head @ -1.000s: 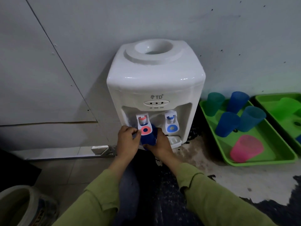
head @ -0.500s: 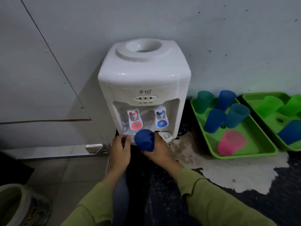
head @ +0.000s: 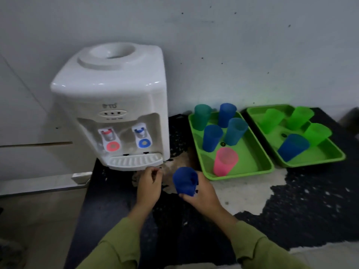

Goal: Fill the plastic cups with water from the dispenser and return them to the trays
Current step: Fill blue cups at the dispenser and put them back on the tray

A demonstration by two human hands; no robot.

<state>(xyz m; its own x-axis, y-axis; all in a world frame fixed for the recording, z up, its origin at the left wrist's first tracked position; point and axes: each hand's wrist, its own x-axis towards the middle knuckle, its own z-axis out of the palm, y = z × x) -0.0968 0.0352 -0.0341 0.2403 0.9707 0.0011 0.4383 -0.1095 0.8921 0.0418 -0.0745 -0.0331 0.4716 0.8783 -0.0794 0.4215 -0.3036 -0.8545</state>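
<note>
My right hand (head: 202,195) grips a dark blue plastic cup (head: 184,180), held low between the white water dispenser (head: 114,98) and the near green tray (head: 250,167). My left hand (head: 149,183) is loosely curled and holds nothing, just below the dispenser's drip grille (head: 134,161). The red tap (head: 109,139) and the blue tap (head: 141,135) are free. The near tray holds a pink cup (head: 225,161), a teal cup and three blue cups. The far green tray (head: 318,162) holds three green cups and one blue cup (head: 292,147).
The dispenser and trays stand on a dark, worn floor surface against a grey wall. A pale worn patch (head: 242,193) spreads in front of the near tray. A metal strip (head: 38,183) runs along the floor at left.
My right hand pulled the blue cup out from under the red tap and carried it down and right toward the near tray. My left hand left the tap lever and dropped below the grille.
</note>
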